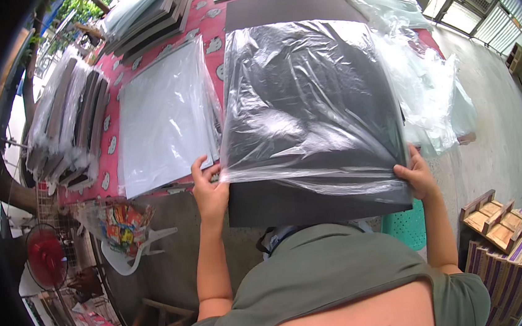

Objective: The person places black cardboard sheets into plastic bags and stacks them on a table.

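A large black board lies in front of me, its near end jutting past the table edge toward my body. Clear plastic sleeve covers most of it, wrinkled and shiny, with its mouth across the near part of the board. My left hand pinches the sleeve's edge at the near left corner. At the right side, my right hand grips the sleeve's edge beside the board, thumb on top. Beyond the sleeve, another dark board shows flat on the table.
Left of the sleeve lies a stack of pale wrapped boards on the red patterned tablecloth. Wrapped dark boards stand at the far left. Loose clear plastic bags hang over the right edge. A red fan and stacked cartons flank me.
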`<state>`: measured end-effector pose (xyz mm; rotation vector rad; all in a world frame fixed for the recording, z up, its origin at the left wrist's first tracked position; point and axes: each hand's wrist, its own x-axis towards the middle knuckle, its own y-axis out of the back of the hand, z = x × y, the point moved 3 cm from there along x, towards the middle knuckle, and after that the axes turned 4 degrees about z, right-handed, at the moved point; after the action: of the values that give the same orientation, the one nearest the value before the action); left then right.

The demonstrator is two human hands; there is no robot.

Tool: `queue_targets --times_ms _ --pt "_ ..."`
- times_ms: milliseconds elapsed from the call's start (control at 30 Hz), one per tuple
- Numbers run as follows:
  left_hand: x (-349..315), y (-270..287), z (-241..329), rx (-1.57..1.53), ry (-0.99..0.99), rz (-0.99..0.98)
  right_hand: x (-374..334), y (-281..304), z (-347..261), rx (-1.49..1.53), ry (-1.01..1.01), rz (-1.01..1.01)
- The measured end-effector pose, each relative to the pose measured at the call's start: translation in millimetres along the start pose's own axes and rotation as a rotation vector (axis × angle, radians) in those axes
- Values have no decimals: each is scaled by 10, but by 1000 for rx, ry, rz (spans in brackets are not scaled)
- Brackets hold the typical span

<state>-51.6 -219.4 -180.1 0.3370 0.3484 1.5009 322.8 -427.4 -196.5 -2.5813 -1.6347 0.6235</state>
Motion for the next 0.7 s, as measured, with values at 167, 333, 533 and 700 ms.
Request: queue_targets --times_ms 167,333,533,700 --pt "-329 139 -105 91 -290 100 -116 7 6 50 -92 71" --pt "-728 332 -313 24 -122 205 -668 -81 315 46 -341 124" --pt "-276 383 -388 -951 128 837 -183 -997 347 -323 -224 14" --pt "776 1634 -652 -271 -62 1361 834 -2495 599 -515 90 -298"
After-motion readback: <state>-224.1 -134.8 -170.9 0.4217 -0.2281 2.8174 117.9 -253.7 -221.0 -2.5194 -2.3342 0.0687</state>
